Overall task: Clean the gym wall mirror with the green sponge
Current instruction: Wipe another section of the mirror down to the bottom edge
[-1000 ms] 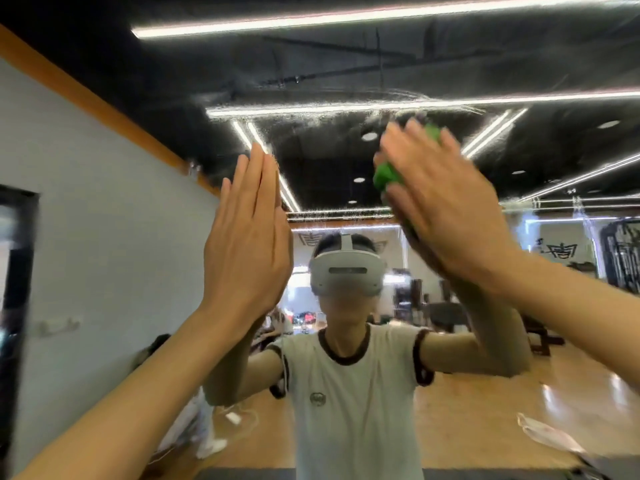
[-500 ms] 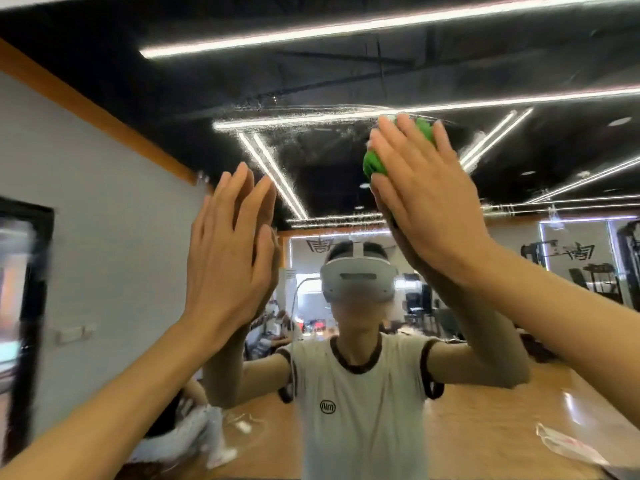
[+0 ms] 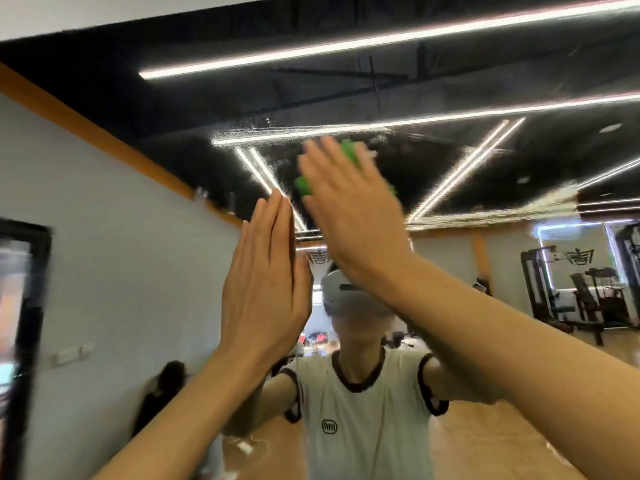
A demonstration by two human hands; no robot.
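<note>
In the head view, the large glass gym wall mirror (image 3: 467, 168) fills almost the whole picture, with a strip of white wall along its top-left edge. It reflects a black ceiling crossed by long white strip lights (image 3: 381, 39), a pale side wall topped by an orange band (image 3: 104, 133), black weight machines (image 3: 581, 292) at the right on a wooden floor, and the person in a white short-sleeved shirt with dark trim (image 3: 363, 410) and a white headset (image 3: 343, 289). A streaky patch of wet smear (image 3: 277, 133) lies on the glass just above the hands. The person's two raised forearms cross the lower half of the picture and hide much of the reflection behind them.

The left hand (image 3: 266, 285) is held upright against the glass with fingers straight and pressed together, holding nothing. The right hand (image 3: 349, 209) lies flat with fingers extended, pressing the bright green soft sponge (image 3: 304, 185) onto the mirror; the sponge is mostly hidden under the palm, and green shows at the hand's left edge and past the fingertips. It sits above and just right of the left hand's fingertips, the two hands nearly touching.

Compared with half a second ago, the right hand and sponge have swept leftward toward the left hand, now blurred, and the view has tilted up, showing the mirror's top edge.
</note>
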